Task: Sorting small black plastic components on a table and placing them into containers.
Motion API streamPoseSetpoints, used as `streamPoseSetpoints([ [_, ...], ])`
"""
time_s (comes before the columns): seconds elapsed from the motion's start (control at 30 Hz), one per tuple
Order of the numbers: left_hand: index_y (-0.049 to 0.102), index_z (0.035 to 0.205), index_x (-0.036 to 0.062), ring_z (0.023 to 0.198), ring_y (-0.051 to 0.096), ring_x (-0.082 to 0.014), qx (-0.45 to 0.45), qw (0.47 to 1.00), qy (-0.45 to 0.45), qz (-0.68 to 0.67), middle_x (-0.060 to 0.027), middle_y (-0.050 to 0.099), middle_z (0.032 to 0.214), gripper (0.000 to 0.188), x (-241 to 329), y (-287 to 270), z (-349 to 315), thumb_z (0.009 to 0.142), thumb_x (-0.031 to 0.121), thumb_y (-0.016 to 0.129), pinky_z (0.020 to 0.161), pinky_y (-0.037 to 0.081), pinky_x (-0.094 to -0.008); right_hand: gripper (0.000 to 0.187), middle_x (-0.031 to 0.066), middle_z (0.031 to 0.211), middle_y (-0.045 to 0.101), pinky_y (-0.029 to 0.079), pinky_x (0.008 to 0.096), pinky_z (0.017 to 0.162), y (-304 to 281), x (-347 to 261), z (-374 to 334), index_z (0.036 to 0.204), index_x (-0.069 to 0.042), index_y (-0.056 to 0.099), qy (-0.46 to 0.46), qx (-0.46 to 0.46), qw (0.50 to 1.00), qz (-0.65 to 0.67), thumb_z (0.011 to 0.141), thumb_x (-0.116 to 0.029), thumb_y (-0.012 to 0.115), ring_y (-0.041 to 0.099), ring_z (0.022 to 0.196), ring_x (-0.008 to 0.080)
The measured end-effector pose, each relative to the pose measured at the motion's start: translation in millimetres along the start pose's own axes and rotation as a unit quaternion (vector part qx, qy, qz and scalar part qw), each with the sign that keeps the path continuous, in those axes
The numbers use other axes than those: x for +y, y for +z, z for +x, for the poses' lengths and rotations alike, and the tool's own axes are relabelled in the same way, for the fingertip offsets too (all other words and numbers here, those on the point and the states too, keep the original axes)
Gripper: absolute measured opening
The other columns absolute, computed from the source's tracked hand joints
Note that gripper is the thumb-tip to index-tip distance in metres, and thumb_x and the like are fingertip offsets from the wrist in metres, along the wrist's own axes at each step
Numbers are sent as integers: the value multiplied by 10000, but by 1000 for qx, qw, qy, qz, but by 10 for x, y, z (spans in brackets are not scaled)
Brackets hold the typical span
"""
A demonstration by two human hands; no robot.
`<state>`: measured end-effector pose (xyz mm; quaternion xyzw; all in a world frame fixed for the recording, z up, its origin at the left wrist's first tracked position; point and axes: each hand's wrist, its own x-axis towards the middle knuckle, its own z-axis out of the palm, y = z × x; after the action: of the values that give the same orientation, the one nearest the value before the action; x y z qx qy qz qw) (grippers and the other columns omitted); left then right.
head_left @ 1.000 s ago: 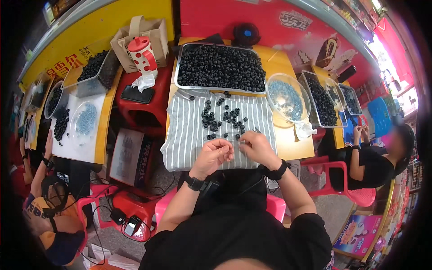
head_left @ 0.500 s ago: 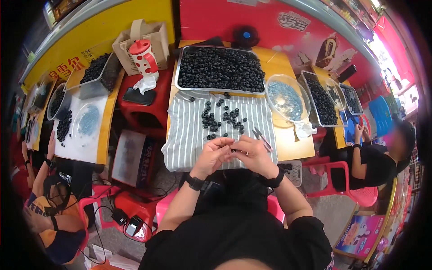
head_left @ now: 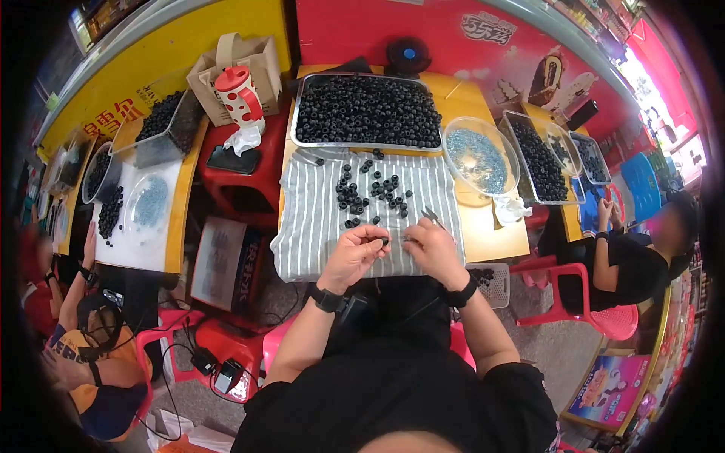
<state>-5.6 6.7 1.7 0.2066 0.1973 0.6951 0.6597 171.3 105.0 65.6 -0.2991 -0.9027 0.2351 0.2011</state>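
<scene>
A desk (head_left: 482, 243) carries a grey striped cloth (head_left: 310, 234). Beyond the cloth stands a clear tray (head_left: 367, 145) heaped with black pieces; to its right lies an oval dish (head_left: 470, 161) of pale blue bits. Over the cloth's near edge are both hands, slightly apart. The left hand (head_left: 352, 255) has its fingers pinched on one piece (head_left: 384, 241). The right hand (head_left: 437, 251) has bent fingers; whether they grip anything, I cannot tell. A two-tipped tool (head_left: 431, 215) shows just beyond it. Loose pieces (head_left: 351, 198) lie scattered mid-cloth.
</scene>
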Motion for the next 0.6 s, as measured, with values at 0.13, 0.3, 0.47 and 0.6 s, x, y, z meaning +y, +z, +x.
streamPoseSetpoints([
  [0.13,619,1078,-44,894,644,-177,-6,1000,3,6,-116,653,1024,172,-17,-27,-1,909,-22,599,747,535,-240,113,125,778,565,462,372,600,143,70,-2,889,-19,669,-31,42,998,41,777,-22,681,589,670,300],
  [0.3,622,1081,-26,892,642,-170,-10,1000,8,-20,-103,660,1020,167,-35,-44,4,917,-12,593,769,520,-264,127,107,768,565,447,299,566,76,-289,-32,912,7,667,-26,89,971,221,789,19,696,587,644,234],
  [0.47,626,1074,-15,880,634,-160,-14,1000,11,-12,-91,663,1013,155,-21,-8,0,924,7,595,787,508,-282,222,91,771,567,457,348,543,245,-340,-44,940,-11,681,-147,186,969,65,724,40,689,587,663,262],
  [0.6,622,1078,-16,883,631,-157,-19,1000,10,-16,-93,662,1010,158,-10,-17,-36,924,16,601,794,511,-284,221,90,777,560,448,350,533,256,-409,-27,925,11,672,-212,198,956,-49,706,35,683,578,662,248],
])
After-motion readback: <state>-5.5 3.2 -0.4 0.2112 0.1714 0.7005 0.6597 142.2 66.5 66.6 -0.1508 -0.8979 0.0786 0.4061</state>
